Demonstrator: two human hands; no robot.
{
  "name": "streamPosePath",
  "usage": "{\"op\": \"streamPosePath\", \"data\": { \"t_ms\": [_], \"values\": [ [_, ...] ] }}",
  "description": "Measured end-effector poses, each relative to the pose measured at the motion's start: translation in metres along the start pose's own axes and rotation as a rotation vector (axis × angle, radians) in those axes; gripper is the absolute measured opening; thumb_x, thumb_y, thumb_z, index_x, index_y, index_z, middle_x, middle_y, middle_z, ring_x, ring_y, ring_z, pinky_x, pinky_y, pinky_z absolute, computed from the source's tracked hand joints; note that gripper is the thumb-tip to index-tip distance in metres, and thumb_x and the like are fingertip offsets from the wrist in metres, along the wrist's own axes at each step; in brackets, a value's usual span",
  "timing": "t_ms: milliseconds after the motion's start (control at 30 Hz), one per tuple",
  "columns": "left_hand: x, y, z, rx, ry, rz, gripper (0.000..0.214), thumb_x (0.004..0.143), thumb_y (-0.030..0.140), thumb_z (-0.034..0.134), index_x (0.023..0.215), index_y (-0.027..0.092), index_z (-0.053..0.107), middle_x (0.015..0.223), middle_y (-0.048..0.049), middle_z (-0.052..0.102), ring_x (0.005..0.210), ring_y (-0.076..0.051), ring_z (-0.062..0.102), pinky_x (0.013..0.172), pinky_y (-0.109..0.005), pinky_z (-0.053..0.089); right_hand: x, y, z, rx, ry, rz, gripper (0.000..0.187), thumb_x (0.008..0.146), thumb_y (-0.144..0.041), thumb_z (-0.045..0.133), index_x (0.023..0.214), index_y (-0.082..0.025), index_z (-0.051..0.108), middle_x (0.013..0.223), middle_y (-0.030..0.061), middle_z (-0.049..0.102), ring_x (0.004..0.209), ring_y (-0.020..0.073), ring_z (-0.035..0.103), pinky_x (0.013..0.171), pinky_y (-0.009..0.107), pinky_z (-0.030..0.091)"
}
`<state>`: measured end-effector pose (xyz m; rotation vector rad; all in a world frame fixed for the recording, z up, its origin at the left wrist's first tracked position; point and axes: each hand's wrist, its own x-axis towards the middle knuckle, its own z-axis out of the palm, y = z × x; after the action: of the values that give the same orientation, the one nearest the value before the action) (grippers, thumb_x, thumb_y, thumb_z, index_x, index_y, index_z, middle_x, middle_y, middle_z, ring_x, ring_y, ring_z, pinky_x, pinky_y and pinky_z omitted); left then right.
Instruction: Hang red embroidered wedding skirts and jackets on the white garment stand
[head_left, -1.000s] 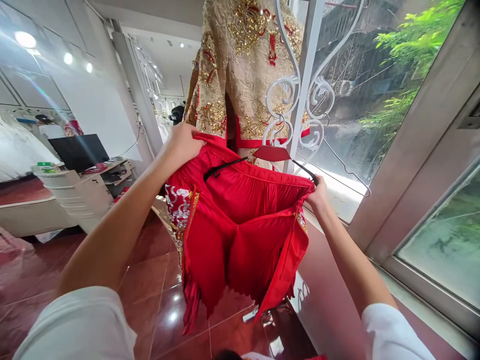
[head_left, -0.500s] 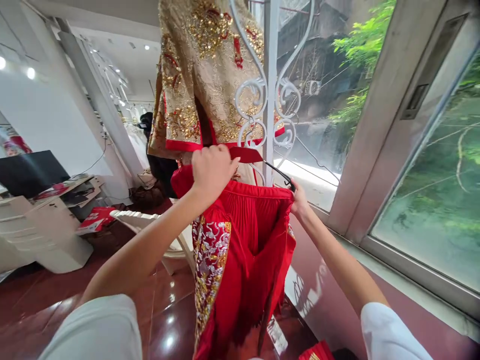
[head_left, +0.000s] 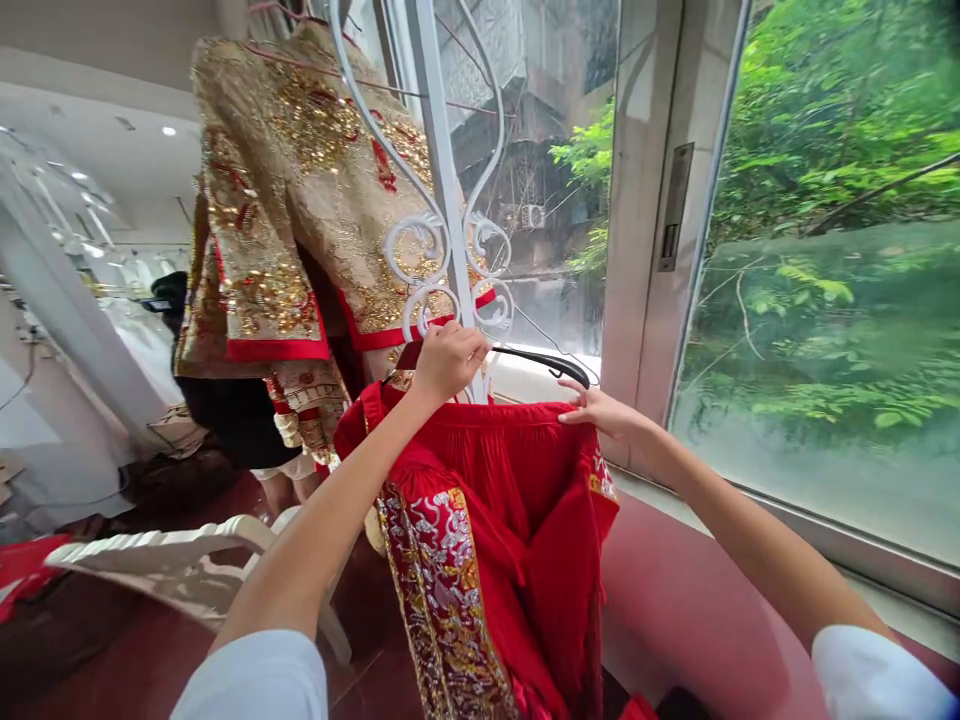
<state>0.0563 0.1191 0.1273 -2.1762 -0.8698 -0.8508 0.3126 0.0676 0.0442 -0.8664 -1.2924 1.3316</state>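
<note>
A red skirt with a gold and silver embroidered panel hangs from a black hanger in front of me. My left hand is closed round the hanger's middle and the skirt's waistband. To its right, my right hand pinches the waistband's right end just under the hanger's arm. Behind them a gold embroidered jacket with red trim hangs on a white scrolled metal stand.
A large window with greenery outside fills the right side, above a dark red sill. A white plastic chair lies low at the left. Another person in dark clothes stands behind the jacket.
The skirt's open waistband has been drawn together and lifted. My left hand moved right to the hanger's middle; my right hand shifted to the waistband's right end. My view turned right.
</note>
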Motion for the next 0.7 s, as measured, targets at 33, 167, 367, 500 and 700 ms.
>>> {"op": "streamPosePath", "data": {
  "t_ms": [33, 167, 367, 500, 700],
  "values": [
    [0.0, 0.0, -0.002, -0.015, 0.018, -0.004, 0.038, 0.093, 0.036, 0.032, 0.084, 0.019, 0.064, 0.084, -0.0079, 0.066, 0.088, -0.024, 0.052, 0.077, -0.037, 0.031, 0.0, -0.008, -0.003, -0.015, 0.058, -0.026, 0.068, 0.05, 0.004, 0.075, 0.111, -0.018, 0.055, 0.065, -0.0033, 0.066, 0.053, 0.0127, 0.061, 0.046, 0.02, 0.051],
    [0.002, -0.001, -0.006, -0.034, 0.033, -0.006, 0.038, 0.093, 0.037, 0.033, 0.079, 0.02, 0.064, 0.077, -0.0068, 0.065, 0.084, -0.023, 0.051, 0.073, -0.036, 0.03, 0.004, -0.054, -0.004, -0.028, 0.159, -0.141, 0.063, 0.048, 0.009, 0.071, 0.106, -0.014, 0.06, 0.058, -0.0041, 0.063, 0.048, 0.0114, 0.059, 0.04, 0.018, 0.048],
    [0.004, 0.005, -0.003, -0.008, 0.028, -0.018, 0.039, 0.093, 0.038, 0.032, 0.08, 0.019, 0.064, 0.081, -0.0075, 0.066, 0.086, -0.024, 0.051, 0.076, -0.037, 0.03, 0.018, -0.132, 0.009, -0.344, 0.086, -0.291, 0.055, 0.044, 0.003, 0.078, 0.095, -0.012, 0.065, 0.055, -0.0064, 0.056, 0.045, 0.0087, 0.051, 0.034, 0.018, 0.043],
    [0.007, 0.009, 0.0, 0.053, 0.013, -0.012, 0.042, 0.094, 0.039, 0.029, 0.083, 0.018, 0.064, 0.083, -0.0084, 0.066, 0.087, -0.024, 0.053, 0.076, -0.037, 0.032, 0.047, -0.166, 0.032, -0.512, 0.22, -0.503, 0.035, 0.051, 0.0, 0.077, 0.082, -0.008, 0.062, 0.062, -0.0041, 0.052, 0.055, 0.008, 0.051, 0.045, 0.018, 0.045],
    [0.015, 0.007, 0.001, 0.061, -0.063, -0.079, 0.036, 0.091, 0.036, 0.036, 0.096, 0.016, 0.066, 0.083, -0.0111, 0.067, 0.084, -0.025, 0.057, 0.072, -0.036, 0.037, 0.02, -0.109, 0.11, -1.19, 0.295, -0.826, 0.021, 0.079, -0.003, 0.051, 0.095, -0.014, 0.059, 0.082, 0.0043, 0.057, 0.077, 0.0149, 0.056, 0.067, 0.027, 0.047]
  ]
}}
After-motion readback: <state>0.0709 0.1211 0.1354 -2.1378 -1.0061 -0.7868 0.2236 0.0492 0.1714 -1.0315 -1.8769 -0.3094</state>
